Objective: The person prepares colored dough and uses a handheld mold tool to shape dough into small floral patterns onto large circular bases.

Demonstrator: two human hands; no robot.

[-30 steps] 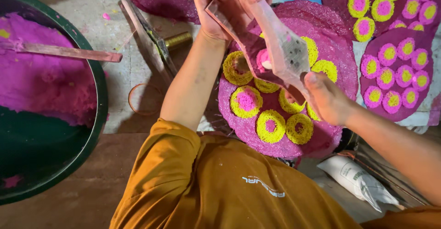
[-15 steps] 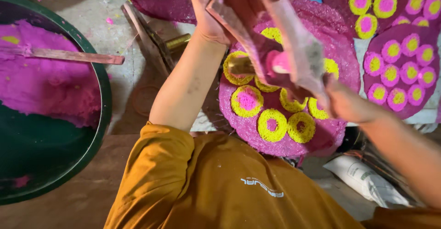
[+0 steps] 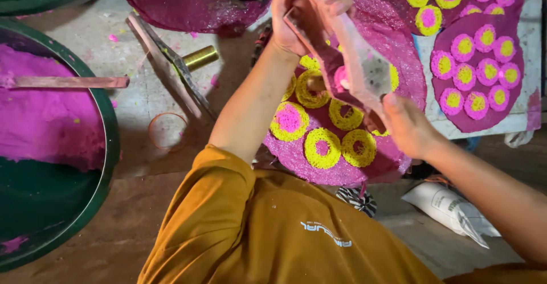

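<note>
My left hand [image 3: 299, 16] grips the twisted top of a clear plastic piping bag [image 3: 364, 70] smeared with pink paste. My right hand [image 3: 407, 127] pinches the bag's lower end. The bag slants over a round magenta disc [image 3: 399, 50] that carries several yellow rings. One ring [image 3: 289, 120] is filled with pink, another [image 3: 322, 147] has a small pink centre, and a third [image 3: 359, 147] looks hollow. The bag's tip is hidden behind my right hand.
A green basin [image 3: 108, 147] at the left holds pink paste [image 3: 40, 124] and a flat wooden stick [image 3: 68, 82]. A metal tool with a brass end [image 3: 199, 58] and an orange ring [image 3: 167, 130] lie on the floor. Finished discs [image 3: 473, 73] sit at the right, and a white packet [image 3: 450, 207] lies lower right.
Both hands kept hold of the bag. The bag and my left hand shifted slightly to the right over the disc, and my right hand stayed near the lower rings.
</note>
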